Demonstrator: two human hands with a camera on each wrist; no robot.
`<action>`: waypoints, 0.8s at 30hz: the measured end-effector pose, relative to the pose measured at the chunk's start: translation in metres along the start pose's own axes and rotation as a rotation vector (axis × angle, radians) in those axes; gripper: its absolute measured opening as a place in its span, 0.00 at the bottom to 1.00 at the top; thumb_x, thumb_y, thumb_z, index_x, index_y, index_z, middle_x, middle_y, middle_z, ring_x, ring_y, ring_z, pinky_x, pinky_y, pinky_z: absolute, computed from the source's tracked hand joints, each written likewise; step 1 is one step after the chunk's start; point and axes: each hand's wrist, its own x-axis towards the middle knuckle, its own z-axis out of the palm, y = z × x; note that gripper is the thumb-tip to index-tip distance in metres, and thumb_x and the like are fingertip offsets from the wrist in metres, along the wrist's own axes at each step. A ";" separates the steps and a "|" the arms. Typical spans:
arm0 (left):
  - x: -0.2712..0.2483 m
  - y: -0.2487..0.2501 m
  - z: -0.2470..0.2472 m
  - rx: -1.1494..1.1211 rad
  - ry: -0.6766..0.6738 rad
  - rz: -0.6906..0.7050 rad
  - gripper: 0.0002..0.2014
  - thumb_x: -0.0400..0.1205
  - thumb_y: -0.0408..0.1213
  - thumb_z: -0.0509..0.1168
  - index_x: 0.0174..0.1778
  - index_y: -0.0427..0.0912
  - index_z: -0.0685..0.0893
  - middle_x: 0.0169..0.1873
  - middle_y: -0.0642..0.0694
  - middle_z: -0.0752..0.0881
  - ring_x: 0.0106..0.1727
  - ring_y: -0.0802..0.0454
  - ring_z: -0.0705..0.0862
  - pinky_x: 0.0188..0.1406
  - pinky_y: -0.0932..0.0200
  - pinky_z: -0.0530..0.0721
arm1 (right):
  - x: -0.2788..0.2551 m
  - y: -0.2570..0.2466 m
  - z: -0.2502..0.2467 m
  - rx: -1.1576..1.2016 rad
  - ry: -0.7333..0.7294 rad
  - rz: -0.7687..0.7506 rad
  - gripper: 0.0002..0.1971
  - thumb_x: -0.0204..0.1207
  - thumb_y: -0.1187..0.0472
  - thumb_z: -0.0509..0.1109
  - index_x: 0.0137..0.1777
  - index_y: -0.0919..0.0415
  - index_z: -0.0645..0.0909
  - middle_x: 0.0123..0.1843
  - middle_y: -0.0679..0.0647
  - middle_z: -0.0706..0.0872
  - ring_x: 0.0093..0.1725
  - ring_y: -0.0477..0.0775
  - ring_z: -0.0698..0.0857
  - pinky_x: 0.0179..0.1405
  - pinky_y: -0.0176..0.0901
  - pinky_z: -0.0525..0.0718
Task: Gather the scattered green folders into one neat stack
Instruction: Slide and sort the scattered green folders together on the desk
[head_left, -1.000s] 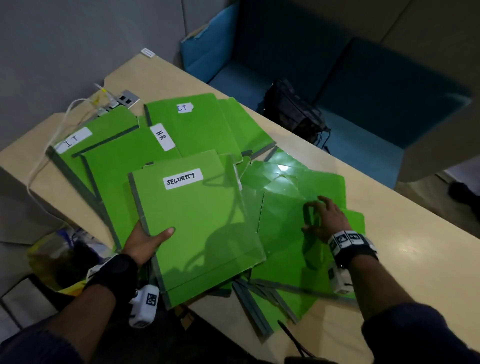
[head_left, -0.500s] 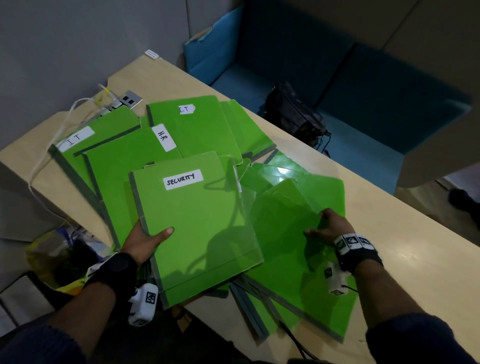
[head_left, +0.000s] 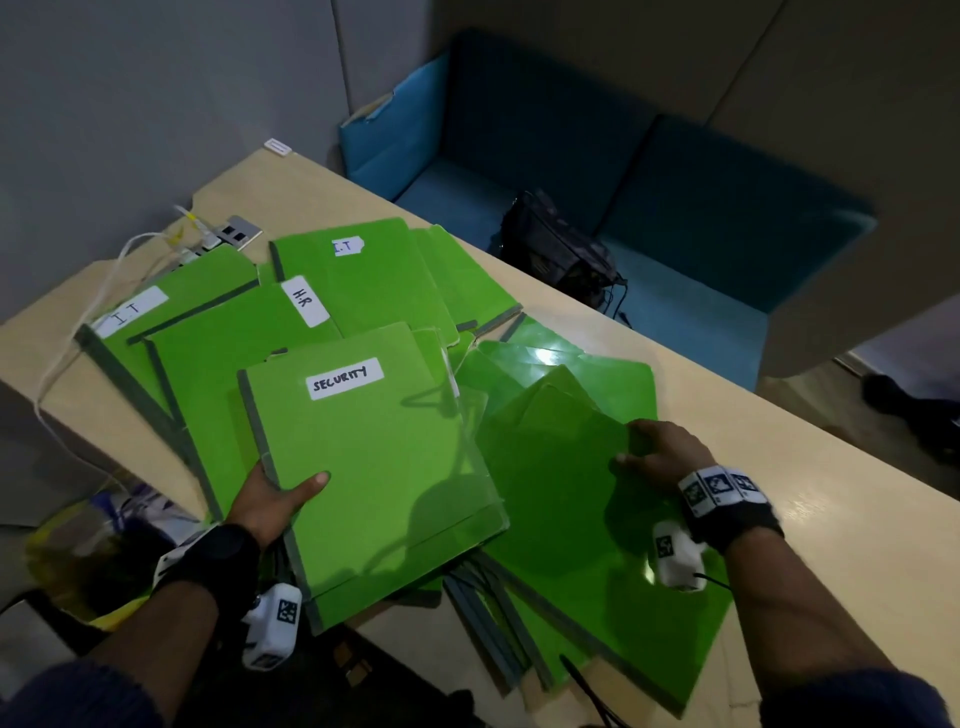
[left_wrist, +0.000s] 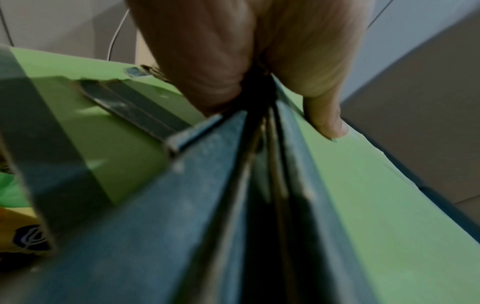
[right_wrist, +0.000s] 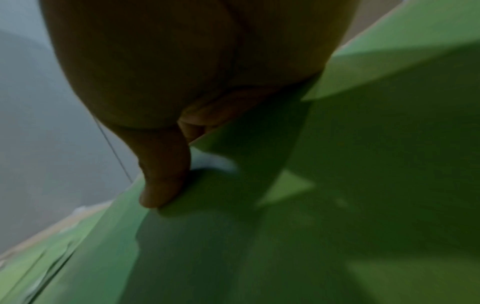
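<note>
Several green folders lie fanned across the wooden table (head_left: 831, 499). My left hand (head_left: 275, 499) grips the spine edge of a small stack topped by the folder labelled SECURITY (head_left: 374, 467), thumb on top; the left wrist view shows the thumb (left_wrist: 324, 115) on the cover and grey spines (left_wrist: 233, 205) below. My right hand (head_left: 660, 457) pinches the far edge of a plain glossy green folder (head_left: 582, 530), lifted and tilted; its thumb (right_wrist: 161, 176) presses the cover. Folders labelled HR (head_left: 234, 374) and IT (head_left: 363, 280), (head_left: 156, 322) lie behind.
A white cable (head_left: 78, 332) and a socket plate (head_left: 236, 231) sit at the table's back left. A dark bag (head_left: 561, 249) rests on the blue sofa (head_left: 727, 218) beyond the far edge. A yellow bag (head_left: 78, 561) lies below the table's left end.
My right hand went from lying flat on the glossy folder to pinching its edge and lifting it, tilting it up. The left hand kept its grip on the SECURITY stack.
</note>
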 end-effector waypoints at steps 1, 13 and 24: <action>0.000 0.001 0.001 0.000 0.005 -0.002 0.38 0.70 0.50 0.79 0.75 0.45 0.74 0.69 0.44 0.83 0.67 0.41 0.82 0.70 0.42 0.76 | -0.004 0.003 -0.007 -0.001 0.014 0.005 0.33 0.77 0.44 0.74 0.81 0.53 0.72 0.75 0.58 0.81 0.70 0.63 0.81 0.68 0.55 0.78; -0.005 0.009 0.003 -0.050 -0.029 0.027 0.39 0.70 0.52 0.77 0.75 0.47 0.71 0.71 0.45 0.81 0.68 0.44 0.81 0.72 0.41 0.75 | -0.037 -0.003 -0.092 0.848 0.374 -0.162 0.18 0.73 0.45 0.78 0.53 0.57 0.82 0.38 0.51 0.91 0.29 0.40 0.88 0.31 0.44 0.85; 0.002 0.003 0.001 -0.152 -0.004 -0.026 0.37 0.86 0.55 0.55 0.84 0.59 0.39 0.87 0.47 0.48 0.85 0.41 0.58 0.78 0.41 0.62 | 0.027 -0.182 0.049 0.741 0.103 -0.127 0.34 0.73 0.54 0.81 0.78 0.47 0.73 0.65 0.59 0.87 0.51 0.57 0.88 0.46 0.41 0.85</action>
